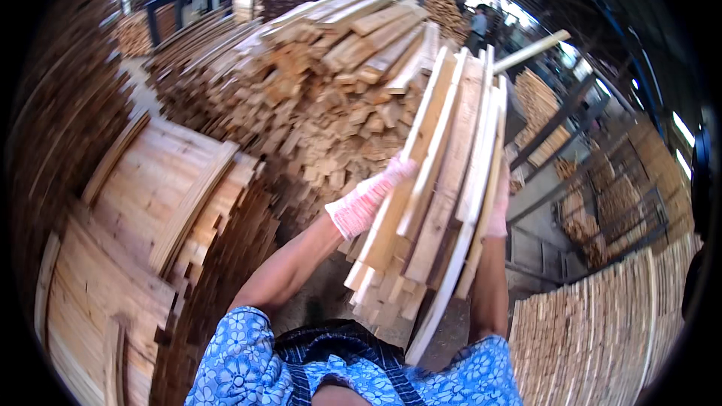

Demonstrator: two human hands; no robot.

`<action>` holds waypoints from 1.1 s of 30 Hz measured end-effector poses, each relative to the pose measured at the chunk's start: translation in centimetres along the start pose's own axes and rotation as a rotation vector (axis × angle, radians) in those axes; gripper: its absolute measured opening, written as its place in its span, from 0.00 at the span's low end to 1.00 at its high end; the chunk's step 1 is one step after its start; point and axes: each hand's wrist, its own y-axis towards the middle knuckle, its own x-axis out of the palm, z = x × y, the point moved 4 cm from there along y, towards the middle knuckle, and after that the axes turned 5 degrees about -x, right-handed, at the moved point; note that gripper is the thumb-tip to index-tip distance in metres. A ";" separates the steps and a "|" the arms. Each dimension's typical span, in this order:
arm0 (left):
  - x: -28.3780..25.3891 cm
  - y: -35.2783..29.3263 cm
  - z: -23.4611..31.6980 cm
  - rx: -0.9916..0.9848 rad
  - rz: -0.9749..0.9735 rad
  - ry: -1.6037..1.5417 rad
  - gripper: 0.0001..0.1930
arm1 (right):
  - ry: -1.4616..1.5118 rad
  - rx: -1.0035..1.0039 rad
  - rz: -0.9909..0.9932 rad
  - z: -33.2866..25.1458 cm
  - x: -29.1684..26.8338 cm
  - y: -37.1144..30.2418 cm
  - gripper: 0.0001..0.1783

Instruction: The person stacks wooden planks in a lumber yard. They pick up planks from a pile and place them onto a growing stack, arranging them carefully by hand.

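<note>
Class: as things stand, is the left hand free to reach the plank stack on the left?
Probably not. The left hand is pressed against the bundle of slats, with the right hand on the other side; the plank stack lies apart.

A large heap of short timber offcuts (301,83) occupies the far centre. Stacked flat boards (143,203) lie at near left, with a dark pile of thin strips (226,271) just beside them to the right. Upright slats in a row (602,323) stand at near right. Metal racks holding wood bundles (609,203) are at far right. A person (478,26) stands in the far background.
</note>
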 end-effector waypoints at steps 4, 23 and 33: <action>1.9 -6.6 -0.6 0.396 -0.168 0.438 0.46 | 0.236 0.017 -0.225 0.3 0.1 -5.1 0.35; 2.1 -53.6 -8.9 0.861 1.252 0.252 0.57 | 0.019 0.493 -1.287 21.9 39.9 -35.7 0.53; -6.2 -71.8 -8.4 -0.270 2.188 0.700 0.66 | -0.606 0.208 -1.795 33.5 55.2 -48.6 0.66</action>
